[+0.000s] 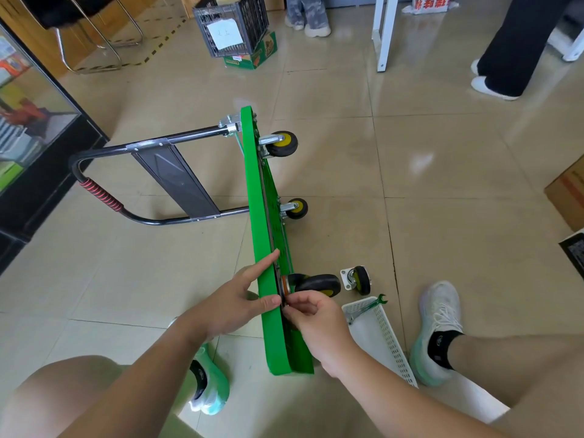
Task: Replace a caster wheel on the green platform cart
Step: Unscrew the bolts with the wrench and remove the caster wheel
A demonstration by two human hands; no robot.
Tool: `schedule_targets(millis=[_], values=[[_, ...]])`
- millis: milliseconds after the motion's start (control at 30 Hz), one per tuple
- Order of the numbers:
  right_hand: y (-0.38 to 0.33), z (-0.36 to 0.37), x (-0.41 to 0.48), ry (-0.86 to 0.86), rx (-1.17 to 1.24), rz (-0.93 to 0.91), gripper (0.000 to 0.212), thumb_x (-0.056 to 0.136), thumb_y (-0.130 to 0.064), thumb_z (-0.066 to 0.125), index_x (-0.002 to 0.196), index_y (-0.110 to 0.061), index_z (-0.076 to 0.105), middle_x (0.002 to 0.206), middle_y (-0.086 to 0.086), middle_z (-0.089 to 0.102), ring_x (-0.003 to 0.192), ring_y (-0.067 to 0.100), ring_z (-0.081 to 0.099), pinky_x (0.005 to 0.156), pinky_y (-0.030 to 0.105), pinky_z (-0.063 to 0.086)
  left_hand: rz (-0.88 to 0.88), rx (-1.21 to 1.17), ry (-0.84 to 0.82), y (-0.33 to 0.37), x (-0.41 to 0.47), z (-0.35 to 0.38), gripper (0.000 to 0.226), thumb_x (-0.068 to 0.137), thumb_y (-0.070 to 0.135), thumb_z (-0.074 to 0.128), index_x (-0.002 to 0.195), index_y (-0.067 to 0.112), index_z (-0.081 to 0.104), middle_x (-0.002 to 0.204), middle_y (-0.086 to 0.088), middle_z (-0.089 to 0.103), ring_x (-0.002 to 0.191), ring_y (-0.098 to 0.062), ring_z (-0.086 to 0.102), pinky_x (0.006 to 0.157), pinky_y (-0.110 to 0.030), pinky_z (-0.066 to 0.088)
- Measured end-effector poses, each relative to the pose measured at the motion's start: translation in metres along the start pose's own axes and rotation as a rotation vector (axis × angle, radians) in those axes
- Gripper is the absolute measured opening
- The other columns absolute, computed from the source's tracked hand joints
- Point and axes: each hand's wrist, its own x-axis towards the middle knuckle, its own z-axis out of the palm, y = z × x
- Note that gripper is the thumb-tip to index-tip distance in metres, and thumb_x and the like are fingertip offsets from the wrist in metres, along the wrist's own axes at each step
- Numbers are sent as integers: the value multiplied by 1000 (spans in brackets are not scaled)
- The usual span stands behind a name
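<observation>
The green platform cart [256, 197] stands on its long edge on the floor, wheels facing right and the black handle [94, 191] folded out to the left. A black caster wheel [317, 284] sits at the deck's near underside. My left hand [243, 298] rests on the deck's top edge, forefinger straight along it and thumb pressed on the edge. My right hand [311, 320] has its fingers curled at the caster's mounting plate, pinching something small that I cannot make out. A loose caster wheel [358, 279] lies on the floor to the right.
A white perforated basket [384, 339] holding a green wrench [369, 306] lies by my right foot. Two mounted casters [281, 143] stick out further up the deck. A black crate [232, 25], chair legs, a white table leg and two standing people are at the far side. A cardboard box [568, 191] is on the right.
</observation>
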Motion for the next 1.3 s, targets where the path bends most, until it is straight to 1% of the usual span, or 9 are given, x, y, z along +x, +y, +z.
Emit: schedule_targets(millis=[100, 267, 533, 633, 767, 833, 933, 1133, 1300], values=[[1, 0, -2, 6, 36, 19, 19, 87, -11, 76, 98, -26, 75, 94, -6, 78, 93, 9, 74, 92, 40, 60, 2, 12, 4, 1, 0, 1, 81, 85, 43, 75, 149, 70, 32, 167, 12, 31, 117, -21, 72, 107, -44, 55], [0, 0, -6, 21, 13, 3, 6, 93, -30, 72, 96, -30, 78, 93, -9, 79, 88, 10, 75, 86, 40, 62, 7, -1, -4, 2, -1, 1, 79, 86, 43, 74, 147, 72, 32, 167, 12, 30, 117, -18, 72, 106, -43, 56], [-1, -2, -2, 43, 20, 29, 23, 86, -5, 77, 96, -26, 75, 90, -8, 78, 88, 8, 74, 83, 30, 60, 7, 26, 14, 3, -2, 2, 80, 90, 36, 73, 151, 68, 31, 167, 12, 30, 115, -16, 72, 108, -37, 54], [1, -3, -4, 17, 6, 25, 15, 89, -18, 76, 98, -31, 75, 92, -10, 78, 89, 6, 73, 82, 31, 60, 10, 16, 18, 3, -2, 3, 79, 94, 29, 72, 151, 66, 32, 167, 12, 30, 117, -13, 71, 107, -36, 55], [1, 0, -3, 48, -77, -23, 6, 92, -36, 72, 94, -30, 72, 88, -11, 77, 81, 6, 74, 77, 32, 61, 0, 30, 8, 3, -1, 2, 79, 92, 35, 73, 150, 69, 31, 168, 14, 27, 114, -14, 73, 107, -38, 54], [1, 0, -2, 49, -92, -31, 2, 92, -30, 73, 93, -29, 71, 87, -11, 77, 81, 5, 73, 77, 30, 60, 6, 24, 9, 3, -2, 2, 80, 88, 39, 73, 150, 69, 31, 168, 14, 28, 114, -14, 72, 107, -38, 55], [2, -1, -1, 24, -61, -26, 15, 89, -16, 75, 95, -29, 71, 89, -12, 76, 86, 4, 72, 81, 26, 58, 9, 27, 11, 3, -2, 2, 80, 85, 42, 73, 148, 70, 31, 167, 15, 28, 112, -14, 73, 106, -37, 55], [1, 0, -2, 21, -58, -35, 4, 91, -33, 73, 95, -31, 72, 92, -12, 77, 87, 4, 73, 79, 28, 59, 11, 8, 14, 1, -2, 2, 78, 86, 41, 73, 145, 74, 33, 166, 13, 31, 114, -15, 72, 106, -38, 56], [-1, 0, 1, 38, -67, -39, 12, 88, -19, 77, 95, -27, 71, 89, -9, 77, 84, 5, 73, 79, 27, 60, 7, 12, 20, 1, -1, 3, 79, 88, 37, 73, 148, 70, 33, 166, 13, 30, 113, -18, 72, 106, -40, 56]])
